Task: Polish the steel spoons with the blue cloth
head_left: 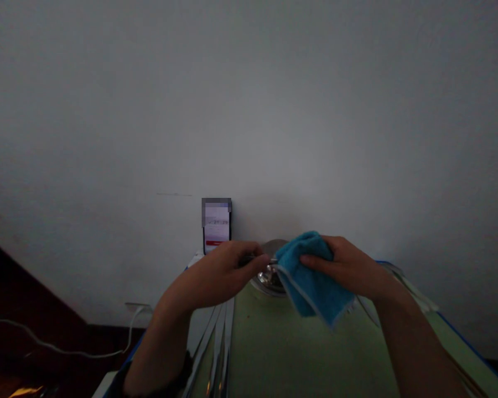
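The left hand (222,271) is closed around a thin metal utensil (255,258), its fingers curled over the handle so that only a short stretch of metal shows past the fingertips; what kind of utensil it is cannot be told in the dim light. The right hand (344,265) grips a blue cloth (311,279), thumb on the near face and fingers folded over the top edge, and the cloth hangs down from the grip with a pale hem along its lower edges. The cloth's left edge meets the utensil's far end, just in front of a steel bowl (269,276).

The bowl sits on a pale green mat (274,342), behind the cloth and partly hidden by both hands; only part of its rim and a shiny patch of its inside show. To the left of the bowl, on the near side, several long flat metal pieces (219,337) lie side by side, running toward the viewer past the left forearm. To the right of the bowl, more slim metal pieces (402,279) lie beyond the right wrist, too dark to make out. Behind the bowl and to its left, a phone (216,226) stands upright against the white wall (249,110), its screen lit. Far left of the bowl and lower, a white cable (66,351) trails across a dark floor.
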`<state>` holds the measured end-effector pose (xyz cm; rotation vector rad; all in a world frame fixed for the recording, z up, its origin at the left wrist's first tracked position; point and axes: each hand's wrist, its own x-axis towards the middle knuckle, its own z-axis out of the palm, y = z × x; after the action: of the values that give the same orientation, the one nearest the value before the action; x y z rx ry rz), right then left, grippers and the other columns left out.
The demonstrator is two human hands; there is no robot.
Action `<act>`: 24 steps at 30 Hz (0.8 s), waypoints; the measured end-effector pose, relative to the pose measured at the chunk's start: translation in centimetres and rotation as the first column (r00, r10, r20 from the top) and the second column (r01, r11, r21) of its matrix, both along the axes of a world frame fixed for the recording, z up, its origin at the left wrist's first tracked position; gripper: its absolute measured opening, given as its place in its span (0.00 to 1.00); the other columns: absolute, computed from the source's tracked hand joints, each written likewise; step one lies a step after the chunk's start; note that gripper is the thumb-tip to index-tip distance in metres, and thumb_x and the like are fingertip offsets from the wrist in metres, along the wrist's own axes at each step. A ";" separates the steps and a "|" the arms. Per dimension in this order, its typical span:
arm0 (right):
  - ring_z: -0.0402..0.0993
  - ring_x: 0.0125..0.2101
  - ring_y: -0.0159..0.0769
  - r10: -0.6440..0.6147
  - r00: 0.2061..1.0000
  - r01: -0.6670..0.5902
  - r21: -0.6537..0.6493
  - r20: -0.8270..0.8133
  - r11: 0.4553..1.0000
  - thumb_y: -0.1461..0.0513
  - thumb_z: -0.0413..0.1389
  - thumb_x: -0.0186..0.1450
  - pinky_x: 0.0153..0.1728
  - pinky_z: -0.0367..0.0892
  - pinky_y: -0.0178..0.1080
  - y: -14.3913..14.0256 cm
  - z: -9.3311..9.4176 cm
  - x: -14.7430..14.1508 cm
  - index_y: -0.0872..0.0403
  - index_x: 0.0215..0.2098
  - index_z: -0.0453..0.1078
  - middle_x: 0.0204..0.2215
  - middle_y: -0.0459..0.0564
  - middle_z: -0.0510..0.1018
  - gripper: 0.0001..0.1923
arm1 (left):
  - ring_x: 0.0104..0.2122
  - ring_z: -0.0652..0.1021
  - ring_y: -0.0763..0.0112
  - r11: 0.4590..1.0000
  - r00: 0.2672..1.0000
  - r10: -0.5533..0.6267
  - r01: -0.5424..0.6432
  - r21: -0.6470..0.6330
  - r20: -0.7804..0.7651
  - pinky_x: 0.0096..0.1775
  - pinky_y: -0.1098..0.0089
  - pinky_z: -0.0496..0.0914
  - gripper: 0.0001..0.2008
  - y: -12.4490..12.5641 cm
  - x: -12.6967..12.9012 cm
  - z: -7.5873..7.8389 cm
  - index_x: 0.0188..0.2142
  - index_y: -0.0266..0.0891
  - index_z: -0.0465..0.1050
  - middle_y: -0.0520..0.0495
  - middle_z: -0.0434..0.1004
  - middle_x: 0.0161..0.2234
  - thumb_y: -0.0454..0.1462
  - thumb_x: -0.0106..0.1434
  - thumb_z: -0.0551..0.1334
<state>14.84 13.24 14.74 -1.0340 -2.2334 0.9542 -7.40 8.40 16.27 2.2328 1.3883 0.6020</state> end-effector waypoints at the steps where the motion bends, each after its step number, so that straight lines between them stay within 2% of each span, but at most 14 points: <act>1: 0.72 0.31 0.34 -0.070 0.997 0.071 0.024 -0.019 0.997 0.52 0.52 0.59 0.31 0.66 0.34 0.1 0.0 -0.1 0.54 0.36 0.69 0.32 0.47 0.77 0.15 | 0.24 0.68 0.76 1.000 1.000 -0.015 0.015 -0.008 -0.012 0.26 0.75 0.58 0.18 0.1 0.0 -0.1 0.30 0.36 0.69 0.53 0.68 0.23 0.44 0.64 0.46; 3: 0.72 0.31 0.35 -0.170 0.985 0.172 0.056 -0.038 0.983 0.51 0.52 0.58 0.30 0.65 0.35 0.1 0.0 -0.3 0.54 0.35 0.69 0.31 0.48 0.77 0.16 | 0.23 0.67 0.76 1.000 0.999 -0.024 0.024 -0.011 -0.021 0.26 0.75 0.58 0.20 0.2 0.0 -0.2 0.28 0.36 0.69 0.53 0.67 0.22 0.45 0.64 0.45; 5: 0.72 0.31 0.36 -0.183 0.982 0.185 0.054 -0.034 0.981 0.50 0.51 0.58 0.30 0.65 0.35 0.1 -0.2 -0.5 0.55 0.35 0.69 0.31 0.49 0.77 0.17 | 0.22 0.66 0.77 1.000 0.999 0.008 -0.008 0.003 -0.031 0.24 0.75 0.56 0.20 0.4 0.0 -0.3 0.26 0.35 0.68 0.54 0.66 0.21 0.45 0.64 0.45; 10: 0.71 0.28 0.34 0.022 0.994 -0.021 -0.006 0.109 1.000 0.50 0.47 0.61 0.28 0.65 0.35 -0.4 -0.5 -0.5 0.55 0.31 0.69 0.28 0.48 0.76 0.18 | 0.21 0.66 0.77 0.999 0.997 0.054 -0.055 -0.005 -0.047 0.23 0.75 0.55 0.20 0.5 -0.3 -0.3 0.26 0.35 0.69 0.54 0.65 0.20 0.46 0.63 0.48; 12: 0.71 0.28 0.34 0.034 0.989 -0.035 0.003 0.143 0.999 0.50 0.47 0.61 0.28 0.65 0.35 -0.5 -0.3 -0.3 0.55 0.31 0.69 0.28 0.47 0.76 0.17 | 0.22 0.66 0.77 0.999 0.999 0.054 -0.054 -0.008 -0.008 0.24 0.75 0.56 0.19 0.6 -0.4 -0.5 0.27 0.36 0.70 0.54 0.66 0.21 0.46 0.62 0.49; 14: 0.71 0.30 0.35 -0.014 0.992 0.011 0.026 0.124 1.000 0.51 0.49 0.60 0.29 0.65 0.35 -0.4 -0.1 0.1 0.54 0.32 0.69 0.30 0.47 0.76 0.16 | 0.22 0.67 0.77 0.999 0.998 0.049 -0.049 -0.001 0.037 0.24 0.76 0.58 0.17 0.6 -0.6 -0.6 0.29 0.36 0.70 0.54 0.67 0.22 0.46 0.62 0.50; 18: 0.72 0.33 0.36 -0.043 0.996 0.039 0.053 0.076 0.998 0.54 0.52 0.59 0.33 0.65 0.36 -0.1 0.1 1.1 0.53 0.41 0.67 0.34 0.47 0.76 0.15 | 0.24 0.67 0.77 0.998 0.994 0.017 -0.023 0.055 0.112 0.26 0.77 0.60 0.14 0.8 -0.9 -0.7 0.34 0.38 0.71 0.54 0.69 0.24 0.42 0.62 0.50; 21: 0.71 0.36 0.36 0.054 0.994 -0.060 0.057 0.096 0.997 0.58 0.53 0.58 0.36 0.65 0.37 -0.2 0.0 1.3 0.52 0.45 0.66 0.38 0.47 0.75 0.16 | 0.25 0.69 0.77 0.987 0.984 0.059 -0.082 0.136 0.167 0.27 0.76 0.62 0.12 1.0 -0.4 -0.8 0.36 0.39 0.70 0.53 0.71 0.26 0.42 0.62 0.51; 24: 0.71 0.36 0.36 0.168 0.969 -0.181 0.059 0.183 0.982 0.60 0.53 0.58 0.36 0.64 0.37 -0.5 -0.1 0.7 0.52 0.42 0.67 0.37 0.47 0.75 0.13 | 0.26 0.71 0.76 0.965 0.969 0.124 -0.168 0.199 0.216 0.29 0.76 0.65 0.11 1.3 0.7 -0.8 0.38 0.39 0.68 0.52 0.72 0.28 0.42 0.62 0.52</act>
<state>15.53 12.72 14.68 -0.9325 -2.5224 0.8717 -6.65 9.65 15.43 2.1691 1.4507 1.0469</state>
